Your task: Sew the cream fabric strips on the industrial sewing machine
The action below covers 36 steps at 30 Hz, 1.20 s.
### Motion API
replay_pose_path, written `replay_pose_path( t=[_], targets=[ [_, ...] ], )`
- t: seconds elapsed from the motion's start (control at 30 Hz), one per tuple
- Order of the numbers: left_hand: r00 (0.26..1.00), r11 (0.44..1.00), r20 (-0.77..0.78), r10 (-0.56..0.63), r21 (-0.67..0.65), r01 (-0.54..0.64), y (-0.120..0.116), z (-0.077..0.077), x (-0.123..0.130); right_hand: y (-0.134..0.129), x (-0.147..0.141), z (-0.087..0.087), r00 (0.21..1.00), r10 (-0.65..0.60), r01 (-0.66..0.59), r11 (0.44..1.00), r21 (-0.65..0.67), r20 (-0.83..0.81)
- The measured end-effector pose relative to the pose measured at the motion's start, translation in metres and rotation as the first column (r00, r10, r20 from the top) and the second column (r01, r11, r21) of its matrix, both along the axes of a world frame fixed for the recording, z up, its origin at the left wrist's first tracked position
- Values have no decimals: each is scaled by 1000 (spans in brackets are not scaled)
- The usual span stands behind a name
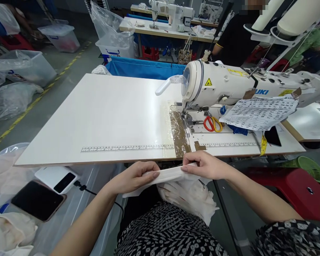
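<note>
Pinching white cloth [165, 175] with left hand [140, 175] and right hand [206, 165], at six o'clock off the tabletop [117, 110].
Could crease or slip if pulled unevenly. Flanked, from there, by sewing machine [237, 83] and scissors [212, 123] toward one o'clock, red stool [290, 188] at three; blocked at twelve by tabletop edge.

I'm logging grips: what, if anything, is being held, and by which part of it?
White cloth, by its upper edge: the left hand and right hand each pinch it, a stretch showing between them.
</note>
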<state>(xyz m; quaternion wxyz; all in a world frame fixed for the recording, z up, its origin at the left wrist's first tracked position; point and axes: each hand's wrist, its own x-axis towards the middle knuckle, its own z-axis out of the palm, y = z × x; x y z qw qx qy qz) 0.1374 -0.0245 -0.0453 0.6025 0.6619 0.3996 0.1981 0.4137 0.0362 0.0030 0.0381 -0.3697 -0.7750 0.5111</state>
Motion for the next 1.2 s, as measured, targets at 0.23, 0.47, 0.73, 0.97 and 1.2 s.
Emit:
replay_pose_path(
  t=[0.23,0.47,0.73,0.97,1.2],
  targets=[
    [999,999,-28,41,37,-40,-1,0,-11,-7,21,10,997,-52,47,993,107,49],
    [986,986,13,164,-36,-163,-7,-7,-18,-15,42,6,988,-140,132,986,102,68],
    [886,857,150,438,228,-462,-15,-19,-6,-33,54,-31,969,-242,237,966,104,43],
    [635,692,337,695,-75,-718,-19,-28,16,-75,25,-81,938,-341,343,939,26,-55],
    [327,500,490,808,-278,-820,-9,-13,35,-18,25,-74,901,-382,434,811,393,-206]
  ],
)
